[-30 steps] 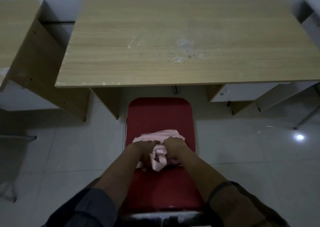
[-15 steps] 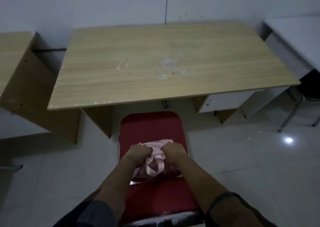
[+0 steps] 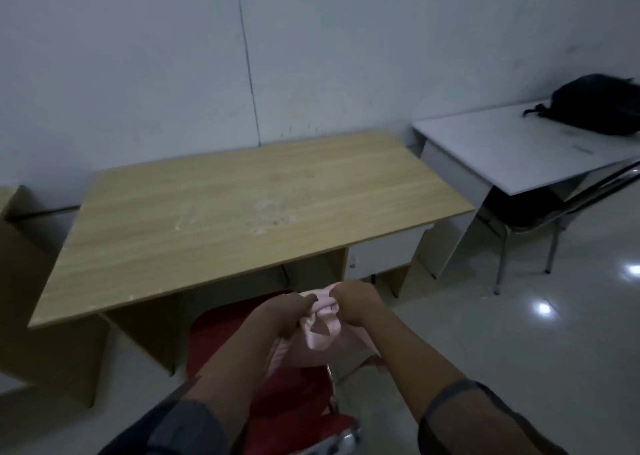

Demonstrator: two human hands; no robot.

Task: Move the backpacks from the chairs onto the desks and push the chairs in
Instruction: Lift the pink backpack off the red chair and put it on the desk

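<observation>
A pink backpack (image 3: 320,336) hangs in the air above the red chair (image 3: 221,336), just in front of the wooden desk (image 3: 221,212). My left hand (image 3: 284,310) grips its top on the left side. My right hand (image 3: 353,300) grips the top on the right side. Both sets of fingers are curled into the pink fabric. The chair seat below is partly hidden by my arms and the bag.
A white desk (image 3: 512,156) stands at the right with a black backpack (image 3: 599,106) on it and a metal-legged chair (image 3: 540,219) tucked under it. Another wooden desk (image 3: 14,246) shows at the left edge. Shiny tiled floor lies to the right.
Both hands have lifted the pink backpack off the red chair seat and up toward the desk edge. The view has tilted up, revealing the white desk and black backpack.
</observation>
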